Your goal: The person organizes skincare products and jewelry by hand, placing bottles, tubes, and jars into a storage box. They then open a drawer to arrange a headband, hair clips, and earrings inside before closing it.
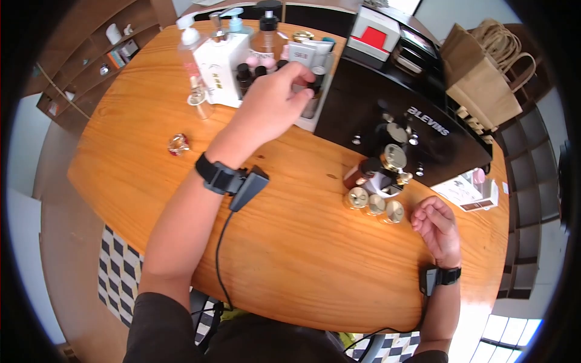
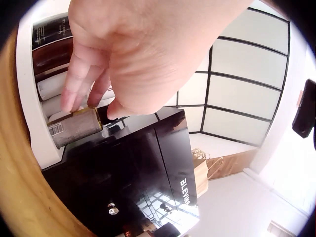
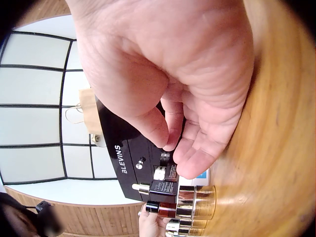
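Note:
My left hand [image 1: 266, 106] reaches into a white organizer tray [image 1: 305, 123] at the back of the table. Its thumb and fingers pinch the dark cap of a small grey-brown bottle [image 2: 76, 129], which has a barcode near its base. The bottle is at the tray's end, beside the black cabinet; tubes [image 1: 301, 54] and dark-capped bottles [image 1: 244, 75] are close around the hand. My right hand [image 1: 437, 227] rests on the table with fingers loosely curled and nothing in them. Just left of it are several gold-lidded jars [image 1: 394, 212] and a red-brown bottle [image 1: 357, 174].
A black cabinet [image 1: 339, 115] lettered BLEVINS stands behind the jars, with a paper bag [image 1: 484, 78] at its back right. A white box [image 1: 466, 192] lies right of it. Near the left are a tall white box [image 1: 221, 69], a pink pump bottle [image 1: 190, 54] and a red-and-gold trinket [image 1: 178, 145].

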Demonstrator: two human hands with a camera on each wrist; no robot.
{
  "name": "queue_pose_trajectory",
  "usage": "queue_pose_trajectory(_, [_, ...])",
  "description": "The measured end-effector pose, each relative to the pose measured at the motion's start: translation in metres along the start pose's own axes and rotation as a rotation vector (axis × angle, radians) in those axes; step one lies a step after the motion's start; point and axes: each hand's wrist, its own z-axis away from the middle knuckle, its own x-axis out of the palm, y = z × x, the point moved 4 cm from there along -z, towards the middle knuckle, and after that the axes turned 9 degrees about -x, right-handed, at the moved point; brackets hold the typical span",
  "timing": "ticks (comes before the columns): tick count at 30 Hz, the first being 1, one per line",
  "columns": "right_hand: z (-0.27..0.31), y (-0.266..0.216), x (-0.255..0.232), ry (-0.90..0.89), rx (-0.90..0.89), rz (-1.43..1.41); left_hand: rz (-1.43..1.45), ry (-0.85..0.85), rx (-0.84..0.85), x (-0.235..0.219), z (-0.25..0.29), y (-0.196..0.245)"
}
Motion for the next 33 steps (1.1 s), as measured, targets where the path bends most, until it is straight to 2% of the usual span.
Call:
queue_pose_trajectory(3, [0.0,0.0,-0.001,-0.002,0.001,-0.004,-0.23,0.003,-0.016,-0.008,0.006,0.017])
queue_pose_trajectory(5, [-0.001,0.001,-0.003,-0.004,-0.002,0.002,-0.42,0.066,0.066,-0.016,0.013,0.041])
queue_pose_trajectory(6, [-0.001,0.001,-0.003,-0.024,0.0,-0.007,-0.404,0.174,0.204,-0.019,0.015,0.047])
queue_pose_trajectory(7, [0.0,0.0,-0.003,-0.002,-0.003,-0.001,-0.387,0.16,0.211,-0.017,0.017,0.06])
queue_pose_trajectory(9, [0.0,0.0,0.0,-0.026,0.009,-0.033,-0.461,0.136,0.064,-0.022,0.026,0.083])
queue_pose_trajectory(11, [-0.001,0.001,-0.003,-0.032,0.003,-0.045,-0.45,0.15,0.108,-0.012,0.034,0.098])
queue_pose_trajectory(13, [-0.001,0.0,-0.002,-0.052,0.003,-0.046,-0.251,0.127,0.316,0.003,0.044,0.111])
queue_pose_trajectory(14, [-0.001,0.0,-0.002,-0.054,0.001,-0.046,-0.229,0.046,0.317,0.013,0.048,0.11])
queue_pose_trajectory(15, [-0.001,0.0,-0.001,-0.048,0.007,-0.045,-0.232,0.049,0.317,0.021,0.051,0.107])
queue_pose_trajectory(19, [0.0,-0.001,0.0,-0.02,0.009,-0.017,-0.297,-0.151,0.295,0.053,0.062,0.089])
queue_pose_trajectory(20, [0.0,-0.001,0.0,-0.012,0.008,-0.019,-0.3,-0.229,0.236,0.057,0.064,0.086])
queue_pose_trajectory(24, [-0.001,0.001,-0.001,-0.016,-0.001,-0.025,-0.273,-0.279,0.254,0.066,0.066,0.078])
queue_pose_trajectory(27, [-0.001,0.001,-0.001,-0.003,-0.002,-0.027,-0.269,-0.322,0.226,0.057,0.064,0.078])
queue_pose_trajectory(29, [-0.001,0.001,0.002,0.006,0.003,-0.014,-0.246,-0.277,0.24,0.041,0.057,0.079])
queue_pose_trajectory(32, [-0.001,0.001,0.002,0.009,-0.012,-0.018,-0.28,-0.489,-0.026,-0.008,0.04,0.092])
queue_pose_trajectory(33, [-0.002,0.001,0.002,0.003,-0.008,-0.014,-0.247,-0.462,-0.053,-0.024,0.035,0.091])
